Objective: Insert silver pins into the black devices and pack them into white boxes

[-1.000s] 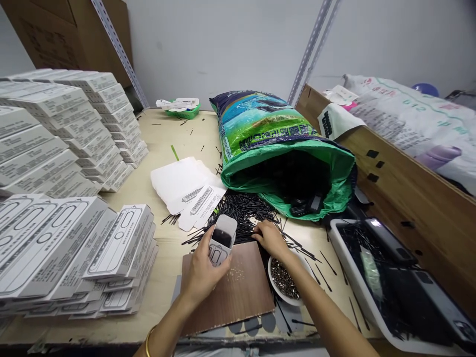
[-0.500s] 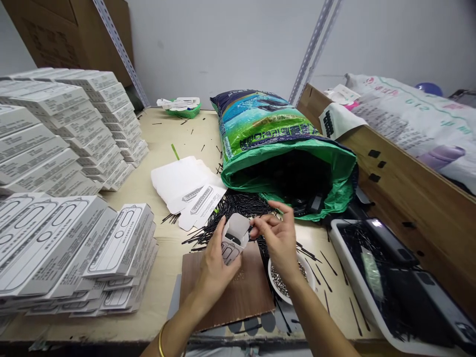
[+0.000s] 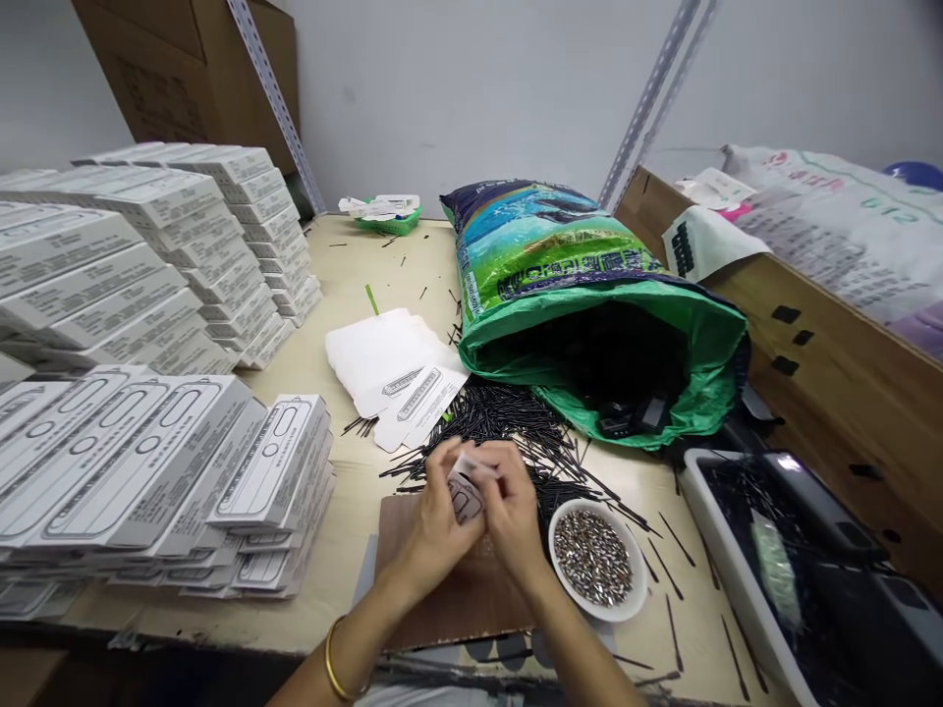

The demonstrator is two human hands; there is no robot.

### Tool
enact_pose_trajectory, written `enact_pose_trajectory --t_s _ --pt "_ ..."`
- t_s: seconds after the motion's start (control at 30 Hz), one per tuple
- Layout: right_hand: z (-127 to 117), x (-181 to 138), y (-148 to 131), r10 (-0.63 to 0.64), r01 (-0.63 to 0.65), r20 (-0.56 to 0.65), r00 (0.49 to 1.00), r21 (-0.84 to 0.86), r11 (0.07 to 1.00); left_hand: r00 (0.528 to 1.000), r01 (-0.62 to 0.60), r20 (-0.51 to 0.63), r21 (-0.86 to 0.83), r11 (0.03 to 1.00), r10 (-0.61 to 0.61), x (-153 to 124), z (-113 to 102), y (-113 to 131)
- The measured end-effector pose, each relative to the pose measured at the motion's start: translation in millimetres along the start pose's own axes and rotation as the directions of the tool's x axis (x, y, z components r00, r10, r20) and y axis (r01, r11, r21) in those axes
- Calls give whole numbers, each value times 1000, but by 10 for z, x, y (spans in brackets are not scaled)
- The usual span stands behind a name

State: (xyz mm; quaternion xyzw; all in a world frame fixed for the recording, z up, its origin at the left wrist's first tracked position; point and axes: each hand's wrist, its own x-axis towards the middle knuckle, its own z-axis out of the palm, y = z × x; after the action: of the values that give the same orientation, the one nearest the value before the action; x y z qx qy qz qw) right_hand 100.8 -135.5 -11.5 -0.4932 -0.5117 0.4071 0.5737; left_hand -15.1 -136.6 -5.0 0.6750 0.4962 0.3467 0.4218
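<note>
Both hands meet over a brown board (image 3: 434,599) at the table's front. My left hand (image 3: 433,520) wraps around a small white printed box (image 3: 464,491). My right hand (image 3: 508,506) presses on the top of the same box, fingers closed over its flap. The box is mostly hidden between the fingers. Just behind the hands lies a heap of thin black pins (image 3: 508,422). A white bowl (image 3: 598,560) of small metal pieces sits right of my right hand.
Stacks of white boxes (image 3: 147,462) fill the left side. Flat carton blanks (image 3: 390,368) lie behind the pins. An open green sack (image 3: 596,304) lies at the centre right, a white tray (image 3: 737,570) with dark parts on the right, a wooden crate (image 3: 832,373) beyond.
My right hand left the pile of pins, came to the box and now closes over its top. The box's open mouth is no longer visible. The view shifted slightly left.
</note>
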Motion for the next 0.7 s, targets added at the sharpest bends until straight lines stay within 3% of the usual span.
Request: enact_pose_trajectory --t_s 0.1,0.27,0.47,0.6,0.7 --pt "87 -47 -73 -193 199 56 980 -127 972 994 103 -33 -81 991 -106 -3 -31 14" --pt "61 15 -159 -209 206 9 978 -198 958 993 80 -83 -2 997 -79 -8 -24 13" --pt "86 -148 -12 -416 444 156 896 -269 855 988 127 -86 -5 992 -127 -25 -53 -36" --pt "-27 -194 37 -265 302 167 950 -262 917 993 119 -28 212 970 -115 91 -272 202" --pt "-296 -130 63 -138 142 35 990 -245 959 987 83 -158 521 849 1 252 -692 552"
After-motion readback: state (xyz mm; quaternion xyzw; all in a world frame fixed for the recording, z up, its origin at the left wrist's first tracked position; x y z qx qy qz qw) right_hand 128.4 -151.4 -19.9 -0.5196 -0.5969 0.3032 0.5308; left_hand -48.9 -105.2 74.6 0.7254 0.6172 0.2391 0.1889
